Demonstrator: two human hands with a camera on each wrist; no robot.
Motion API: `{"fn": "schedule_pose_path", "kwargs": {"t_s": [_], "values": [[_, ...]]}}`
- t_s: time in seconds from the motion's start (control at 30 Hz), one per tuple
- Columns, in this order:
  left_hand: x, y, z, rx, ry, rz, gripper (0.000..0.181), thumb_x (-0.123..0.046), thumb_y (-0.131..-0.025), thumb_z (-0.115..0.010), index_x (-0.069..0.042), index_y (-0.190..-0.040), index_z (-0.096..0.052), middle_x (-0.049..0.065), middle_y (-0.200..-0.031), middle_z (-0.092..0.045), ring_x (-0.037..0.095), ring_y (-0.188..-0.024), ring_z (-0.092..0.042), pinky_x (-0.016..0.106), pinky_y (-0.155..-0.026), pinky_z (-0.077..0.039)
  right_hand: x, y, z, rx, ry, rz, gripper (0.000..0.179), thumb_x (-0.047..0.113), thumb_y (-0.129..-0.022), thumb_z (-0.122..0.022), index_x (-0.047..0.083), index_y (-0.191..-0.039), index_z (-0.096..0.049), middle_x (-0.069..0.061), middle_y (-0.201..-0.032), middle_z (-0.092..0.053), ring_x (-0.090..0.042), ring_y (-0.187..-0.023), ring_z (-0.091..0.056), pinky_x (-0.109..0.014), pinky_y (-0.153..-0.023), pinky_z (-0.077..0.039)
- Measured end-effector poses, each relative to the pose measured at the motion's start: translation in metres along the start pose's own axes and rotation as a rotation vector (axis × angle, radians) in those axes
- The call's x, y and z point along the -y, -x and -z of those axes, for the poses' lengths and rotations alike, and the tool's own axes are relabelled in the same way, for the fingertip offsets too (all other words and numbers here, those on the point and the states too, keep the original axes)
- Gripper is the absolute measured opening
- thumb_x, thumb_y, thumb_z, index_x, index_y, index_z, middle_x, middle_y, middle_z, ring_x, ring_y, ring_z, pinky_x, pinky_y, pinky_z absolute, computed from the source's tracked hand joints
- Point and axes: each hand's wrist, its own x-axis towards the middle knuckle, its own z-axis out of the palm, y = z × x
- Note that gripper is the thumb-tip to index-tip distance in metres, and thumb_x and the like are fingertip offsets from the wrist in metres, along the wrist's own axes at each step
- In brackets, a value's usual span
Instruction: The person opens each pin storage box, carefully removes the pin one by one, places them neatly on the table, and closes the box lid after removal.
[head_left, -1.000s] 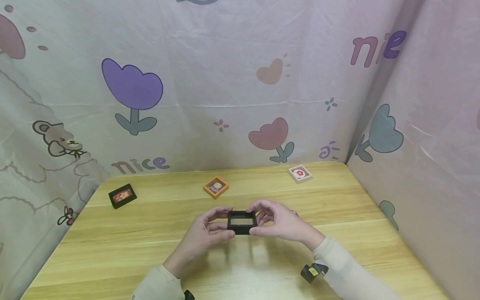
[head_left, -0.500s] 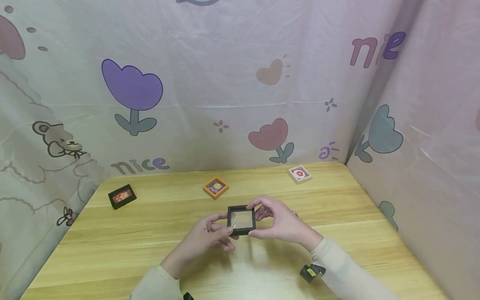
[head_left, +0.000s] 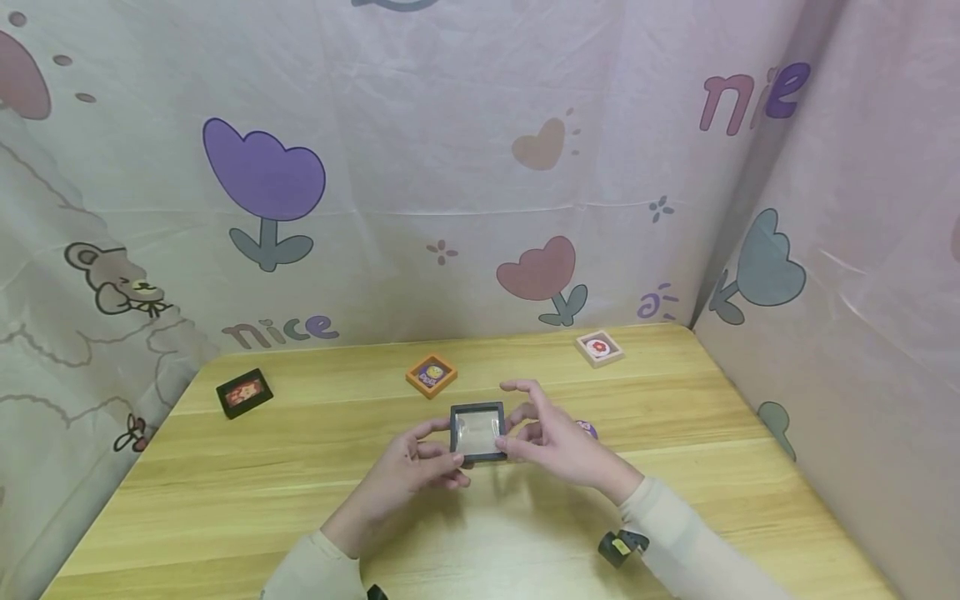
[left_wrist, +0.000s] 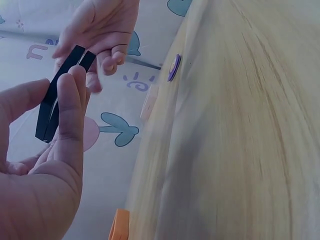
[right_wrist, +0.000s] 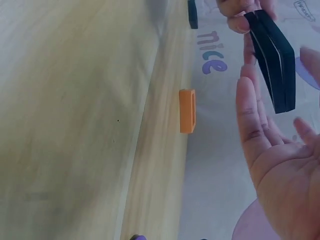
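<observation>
Picture frame point(head_left: 244, 392) lies far left, likely parked aside; left hand point(head_left: 411, 468) pinches the clear-windowed black frame point(head_left: 478, 432) above the table point(head_left: 225, 517), presumably bearing its weight; right hand point(head_left: 558, 442) spreads loose fingers at its right edge, contact unclear.

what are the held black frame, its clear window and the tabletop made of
Held black frame: probably matte plastic, from its smooth edges. Clear window: likely glossy plastic film, given its glare streaks. Tabletop: wood or wood-look laminate, satin; grain shows.
</observation>
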Motion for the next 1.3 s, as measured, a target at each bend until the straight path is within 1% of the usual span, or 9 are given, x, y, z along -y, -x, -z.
{"fn": "schedule_pose_path", "kwargs": {"t_s": [0.1,0.17,0.4,0.6,0.8,0.93,1.13,1.2,1.3], "values": [[0.001,0.0,-0.001,-0.005,-0.004,-0.015,0.075,-0.011,-0.101,-0.073,0.004,-0.161,-0.031,0.008,-0.105,-0.08,0.016,-0.089,-0.08,0.029,-0.087,-0.066,-0.003,0.0,0.0,0.021,-0.029,-0.016,0.072,0.024,-0.103,-0.074,0.021,-0.16,-0.029,-0.014,-0.1,-0.076,-0.035,-0.085,-0.078,-0.031,-0.082,-0.066],[0.002,-0.001,-0.001,-0.007,-0.011,-0.02,0.073,-0.01,-0.101,-0.073,0.003,-0.161,-0.033,0.008,-0.105,-0.08,0.016,-0.089,-0.08,0.029,-0.086,-0.066,-0.004,0.0,0.001,0.036,-0.041,-0.019,0.072,0.023,-0.103,-0.074,0.021,-0.16,-0.03,-0.012,-0.093,-0.077,-0.04,-0.083,-0.078,-0.032,-0.081,-0.065],[0.001,-0.003,-0.003,-0.01,-0.053,-0.029,0.073,-0.013,-0.101,-0.074,0.001,-0.161,-0.035,0.015,-0.107,-0.079,0.017,-0.088,-0.08,0.03,-0.085,-0.067,-0.006,-0.001,0.002,0.054,-0.074,-0.03,0.068,0.022,-0.103,-0.074,0.02,-0.158,-0.034,-0.026,-0.097,-0.074,-0.044,-0.083,-0.076,-0.032,-0.079,-0.065],[0.0,-0.003,-0.004,-0.005,-0.077,-0.044,0.072,-0.012,-0.101,-0.074,0.003,-0.16,-0.035,0.019,-0.107,-0.078,0.017,-0.087,-0.08,0.029,-0.083,-0.067,-0.007,-0.001,0.002,0.064,-0.083,-0.025,0.066,0.022,-0.103,-0.074,0.02,-0.157,-0.036,-0.027,-0.098,-0.074,-0.046,-0.084,-0.076,-0.036,-0.08,-0.067],[0.002,-0.004,-0.005,-0.018,-0.078,-0.021,0.071,-0.01,-0.1,-0.075,-0.001,-0.159,-0.037,0.028,-0.111,-0.075,0.018,-0.087,-0.079,0.03,-0.083,-0.067,-0.009,0.0,0.002,0.077,-0.077,-0.011,0.065,0.019,-0.103,-0.073,0.018,-0.157,-0.036,-0.027,-0.097,-0.074,-0.045,-0.083,-0.075,-0.045,-0.08,-0.067],[0.003,-0.007,-0.006,-0.023,-0.072,-0.015,0.07,-0.01,-0.099,-0.076,-0.001,-0.158,-0.039,0.031,-0.112,-0.074,0.019,-0.085,-0.079,0.03,-0.082,-0.067,-0.01,-0.001,0.004,0.081,-0.07,-0.003,0.065,0.019,-0.103,-0.073,0.017,-0.157,-0.036,-0.026,-0.095,-0.074,-0.045,-0.083,-0.075,-0.042,-0.078,-0.066],[0.004,-0.011,-0.006,-0.019,-0.082,-0.018,0.069,-0.01,-0.1,-0.075,0.001,-0.157,-0.039,0.031,-0.111,-0.074,0.019,-0.085,-0.079,0.029,-0.081,-0.067,-0.012,-0.003,0.007,0.042,0.061,0.004,0.071,0.026,-0.096,-0.081,0.016,-0.155,-0.042,-0.01,-0.105,-0.074,-0.025,-0.088,-0.074,-0.03,-0.08,-0.064],[0.004,-0.012,-0.006,-0.02,-0.087,-0.016,0.068,-0.01,-0.1,-0.075,0.001,-0.156,-0.039,0.031,-0.11,-0.074,0.018,-0.084,-0.079,0.029,-0.081,-0.067,-0.011,-0.004,0.008,0.024,0.117,0.007,0.076,0.03,-0.092,-0.086,0.014,-0.154,-0.045,-0.006,-0.115,-0.071,-0.019,-0.096,-0.071,-0.033,-0.083,-0.064],[0.005,-0.014,-0.008,-0.029,-0.094,-0.011,0.067,-0.01,-0.099,-0.076,0.0,-0.155,-0.041,0.031,-0.11,-0.075,0.019,-0.084,-0.078,0.029,-0.08,-0.067,-0.009,-0.005,0.008,0.001,0.21,0.025,0.084,0.035,-0.085,-0.092,0.014,-0.153,-0.049,-0.003,-0.13,-0.067,-0.019,-0.109,-0.067,-0.044,-0.09,-0.064]]}}
